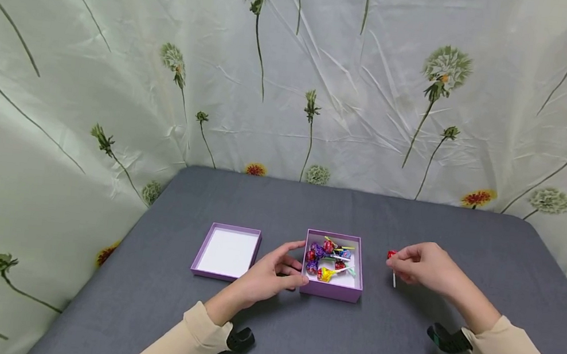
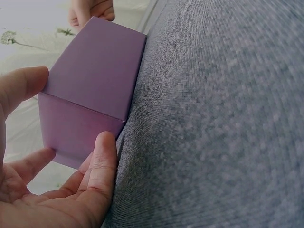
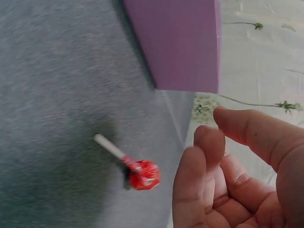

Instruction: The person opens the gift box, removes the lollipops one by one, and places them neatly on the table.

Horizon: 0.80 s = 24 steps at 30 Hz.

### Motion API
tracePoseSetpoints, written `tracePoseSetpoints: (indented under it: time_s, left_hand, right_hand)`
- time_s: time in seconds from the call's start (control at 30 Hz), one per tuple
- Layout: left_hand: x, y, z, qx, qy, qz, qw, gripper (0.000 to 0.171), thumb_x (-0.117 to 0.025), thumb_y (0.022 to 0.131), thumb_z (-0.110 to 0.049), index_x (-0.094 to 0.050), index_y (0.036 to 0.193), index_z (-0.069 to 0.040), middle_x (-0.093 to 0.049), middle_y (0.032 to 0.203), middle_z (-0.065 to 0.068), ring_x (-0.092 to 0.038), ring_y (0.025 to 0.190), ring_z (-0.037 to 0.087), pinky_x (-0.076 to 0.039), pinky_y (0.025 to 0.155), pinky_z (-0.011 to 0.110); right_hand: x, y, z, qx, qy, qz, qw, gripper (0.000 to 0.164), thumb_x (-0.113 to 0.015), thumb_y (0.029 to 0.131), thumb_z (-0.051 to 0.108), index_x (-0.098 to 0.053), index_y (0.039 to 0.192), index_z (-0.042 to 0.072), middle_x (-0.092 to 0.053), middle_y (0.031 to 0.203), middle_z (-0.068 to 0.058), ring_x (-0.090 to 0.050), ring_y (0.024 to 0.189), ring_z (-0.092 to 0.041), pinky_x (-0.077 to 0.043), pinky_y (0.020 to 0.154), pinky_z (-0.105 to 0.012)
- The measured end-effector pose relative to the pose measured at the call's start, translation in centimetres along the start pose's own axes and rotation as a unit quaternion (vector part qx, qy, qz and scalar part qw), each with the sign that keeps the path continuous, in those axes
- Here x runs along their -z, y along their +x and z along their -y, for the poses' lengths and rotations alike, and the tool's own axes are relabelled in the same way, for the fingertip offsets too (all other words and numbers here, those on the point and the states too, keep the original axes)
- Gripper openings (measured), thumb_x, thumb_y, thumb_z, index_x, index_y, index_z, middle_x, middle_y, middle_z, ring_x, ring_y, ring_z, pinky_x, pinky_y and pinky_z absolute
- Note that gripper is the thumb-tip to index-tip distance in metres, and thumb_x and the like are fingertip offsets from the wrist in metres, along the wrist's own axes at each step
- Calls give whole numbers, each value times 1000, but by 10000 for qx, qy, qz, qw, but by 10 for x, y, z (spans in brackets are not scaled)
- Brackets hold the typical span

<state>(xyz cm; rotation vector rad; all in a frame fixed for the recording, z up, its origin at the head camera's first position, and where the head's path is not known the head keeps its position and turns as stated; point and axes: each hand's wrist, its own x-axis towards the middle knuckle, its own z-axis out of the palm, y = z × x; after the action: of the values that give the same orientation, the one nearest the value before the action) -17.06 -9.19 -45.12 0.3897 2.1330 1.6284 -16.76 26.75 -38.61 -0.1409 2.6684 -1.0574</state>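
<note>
A purple box (image 1: pixel 332 292) without its lid holds several wrapped lollipops (image 1: pixel 326 274), among them yellow, red and purple ones. At its left side, my left hand (image 1: pixel 273 274) grips it, thumb at the near corner and index finger near the far one. The left wrist view shows these fingers against the box walls (image 2: pixel 95 66). To the right of the box, a red lollipop (image 3: pixel 144 175) with a white stick lies on the cloth. Just beside and above it is my right hand (image 1: pixel 424 267), its fingers loosely bent, apart from the lollipop and holding nothing.
The lid (image 1: pixel 226 252), white inside with purple edges, lies left of the box with its inside up. Grey cloth (image 1: pixel 328 343) covers the table. A pale curtain (image 1: pixel 375 94) with a flower print hangs behind and along the left.
</note>
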Motion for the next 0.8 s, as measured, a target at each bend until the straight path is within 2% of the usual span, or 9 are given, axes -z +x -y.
tracePoseSetpoints:
  time_s: [0.2,0.4,0.53,0.8]
  left_hand:
    - [1,-1,-1,12,-8,18,10000,76,-82,98,-26,-43,164,-27,-65,131,13,-68,107,19,-63,89,35]
    - [0,-1,-1,-42,-11,44,10000,77,-81,98,-24,-42,164,-24,-65,132,16,-68,107,18,-63,88,35]
    - [0,-1,-1,-45,-32,40,10000,77,-81,98,-24,-42,164,-24,-64,132,16,-67,107,18,-63,88,34]
    - [1,-1,-2,-27,-37,52,10000,77,-81,98,-25,-42,165,-25,-65,131,14,-67,107,19,-63,88,35]
  right_hand:
    - [5,4,13,345,184,136,9991,26,-74,102,23,-78,106,-2,-63,71,3,-56,67,-9,-47,64,-27]
    - [6,11,27,338,174,295,9988,29,-76,99,24,-78,113,-1,-66,76,2,-59,70,-9,-51,65,-29]
    - [6,17,37,328,134,409,9985,30,-78,99,26,-78,114,0,-62,73,4,-59,70,-11,-52,66,-31]
    - [3,27,51,463,201,794,9956,26,-76,99,19,-77,114,-3,-56,71,4,-55,69,-12,-51,59,-30]
